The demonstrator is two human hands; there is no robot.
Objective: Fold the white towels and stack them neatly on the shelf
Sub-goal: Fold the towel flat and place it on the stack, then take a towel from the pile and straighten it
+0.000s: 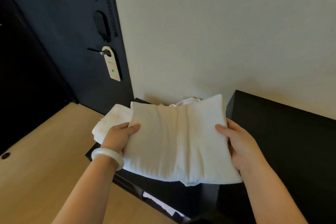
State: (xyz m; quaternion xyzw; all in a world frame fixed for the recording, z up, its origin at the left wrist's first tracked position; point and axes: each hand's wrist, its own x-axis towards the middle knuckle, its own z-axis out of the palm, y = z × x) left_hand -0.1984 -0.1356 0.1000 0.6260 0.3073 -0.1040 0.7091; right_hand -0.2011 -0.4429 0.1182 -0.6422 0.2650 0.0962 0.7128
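Two bare forearms reach forward from the bottom edge, the left wearing a pale bangle (107,157). Between them, a folded white towel (178,142) is held flat just above the dark shelf unit (291,142). The left hand (121,137) grips the towel's left edge and the right hand (236,143) grips its right edge. Each thumb is pressed on top, and the other fingers are hidden underneath, so each hand appears to pinch the cloth.

A second folded towel (109,123) lies at the shelf's left end, partly under the held one. Crumpled white cloth (189,101) sits at the back of the shelf, against the wall. Left of the shelf is a dark door (63,42) with a hanger tag (112,67).

Folding looks finished, and this appears to be the placing step. Next, the towel needs lowering level, with its edges squared to the one below, before both hands let go.
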